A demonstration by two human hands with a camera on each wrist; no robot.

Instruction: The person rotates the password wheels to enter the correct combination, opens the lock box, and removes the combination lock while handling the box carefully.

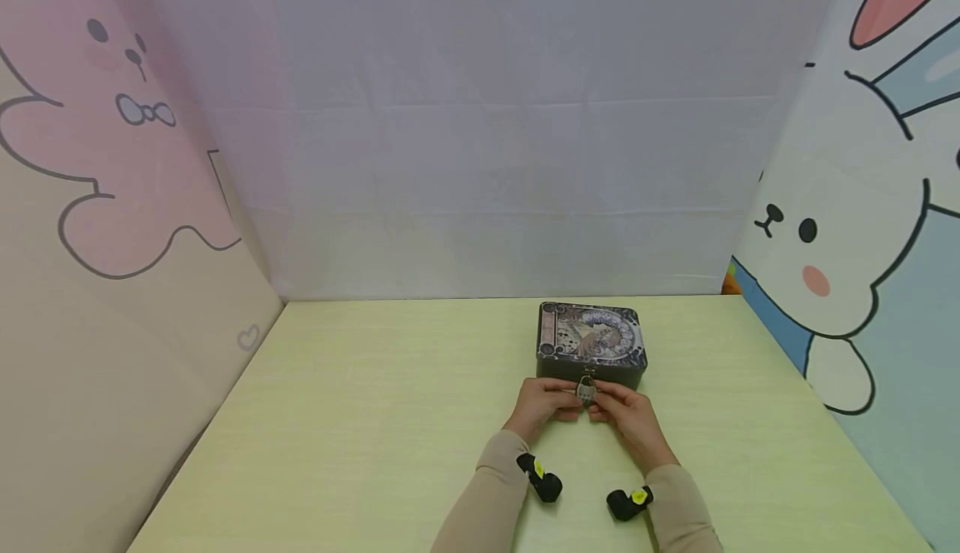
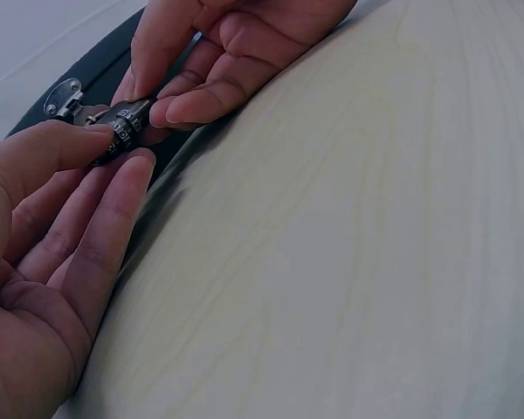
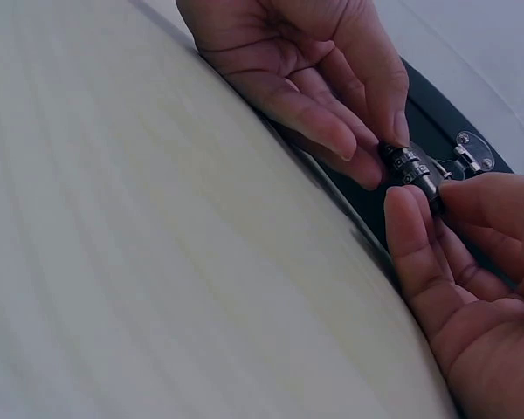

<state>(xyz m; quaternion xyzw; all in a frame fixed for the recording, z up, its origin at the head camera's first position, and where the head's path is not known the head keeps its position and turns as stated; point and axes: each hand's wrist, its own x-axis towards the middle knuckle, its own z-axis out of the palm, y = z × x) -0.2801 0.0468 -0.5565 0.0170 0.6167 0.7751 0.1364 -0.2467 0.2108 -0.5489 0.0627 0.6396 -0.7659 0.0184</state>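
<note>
A dark tin box (image 1: 592, 336) with a printed picture on its lid sits toward the back right of the table. From the metal latch (image 3: 474, 153) on its front hangs a small combination padlock (image 1: 587, 391) with numbered dials (image 3: 409, 162). My left hand (image 1: 550, 405) pinches the padlock's left side between thumb and fingers. On the other side, my right hand (image 1: 632, 421) pinches it the same way. The left wrist view shows the thumb of the left hand (image 2: 52, 227) against the dials. Fingers partly cover the lock body in both wrist views.
The pale wood-grain table (image 1: 360, 420) stretches to the left and in front of the box. A whitish cloth wall (image 1: 495, 161) stands behind it, with cartoon-printed panels on the left and right. Each wrist wears a black camera (image 1: 546, 486).
</note>
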